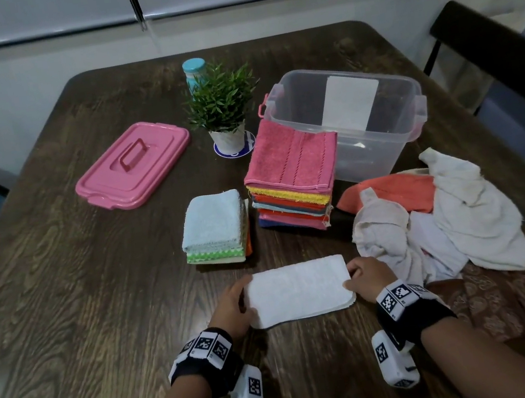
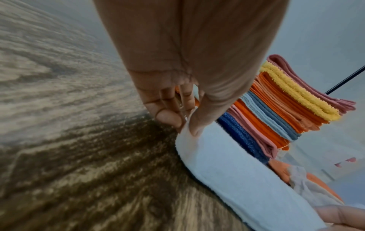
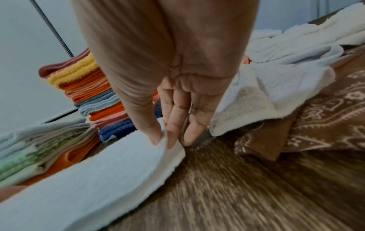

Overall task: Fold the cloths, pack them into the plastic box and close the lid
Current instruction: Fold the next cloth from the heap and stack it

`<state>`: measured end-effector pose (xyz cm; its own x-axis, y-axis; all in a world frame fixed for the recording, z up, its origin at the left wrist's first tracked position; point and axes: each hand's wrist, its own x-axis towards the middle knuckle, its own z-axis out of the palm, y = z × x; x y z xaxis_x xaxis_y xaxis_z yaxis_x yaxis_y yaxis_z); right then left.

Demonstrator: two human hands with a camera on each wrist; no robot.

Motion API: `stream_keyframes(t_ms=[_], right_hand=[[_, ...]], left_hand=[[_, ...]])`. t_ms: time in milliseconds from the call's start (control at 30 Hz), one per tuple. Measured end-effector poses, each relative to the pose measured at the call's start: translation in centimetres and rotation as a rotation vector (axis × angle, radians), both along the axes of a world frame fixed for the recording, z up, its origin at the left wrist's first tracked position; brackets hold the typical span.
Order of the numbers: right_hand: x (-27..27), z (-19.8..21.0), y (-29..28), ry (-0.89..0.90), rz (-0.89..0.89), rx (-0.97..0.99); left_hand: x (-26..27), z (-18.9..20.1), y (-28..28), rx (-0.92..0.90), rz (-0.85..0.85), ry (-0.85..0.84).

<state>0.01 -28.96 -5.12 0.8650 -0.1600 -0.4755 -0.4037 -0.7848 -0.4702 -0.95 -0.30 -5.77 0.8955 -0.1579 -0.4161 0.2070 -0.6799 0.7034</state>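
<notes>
Near tabletop edge: left hand (image 1: 233,306) and right hand (image 1: 368,276) each pinch an end of the white cloth (image 1: 299,291). Fold end to end; match corners before pressing flat.

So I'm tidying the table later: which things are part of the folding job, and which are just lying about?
Job: white cloth pinched by left hand and right hand; folded stacks; unfolded pile; plastic box; pink lid.
Lying about: potted plant; blue-capped bottle.
</notes>
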Motion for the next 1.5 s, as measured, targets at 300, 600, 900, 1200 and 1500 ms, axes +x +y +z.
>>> stream_keyframes(t_ms=[300,600,900,1200,1500], right_hand=[[-0.7,-0.3,0.0,-0.031,0.026,-0.041],[-1.1,-0.2,0.6,-0.022,0.028,-0.049],[-0.9,1.7,5.5,-0.4,0.409,-0.283],[-2.0,-4.0,6.4,-0.165,0.663,-0.39],[-2.7,-5.3,3.1,0.024,0.585,-0.375]], left_hand=[[0.0,-0.3,-0.3,0.057,-0.026,-0.043],[-0.1,-0.6,-0.8,0.111,-0.012,-0.105],[0.0,2.5,-5.1,0.266,-0.262,-0.325],[-1.3,-2.2,-6.1,0.484,-0.56,-0.124],[-1.4,-3.2,-4.5,0.504,-0.458,-0.096]])
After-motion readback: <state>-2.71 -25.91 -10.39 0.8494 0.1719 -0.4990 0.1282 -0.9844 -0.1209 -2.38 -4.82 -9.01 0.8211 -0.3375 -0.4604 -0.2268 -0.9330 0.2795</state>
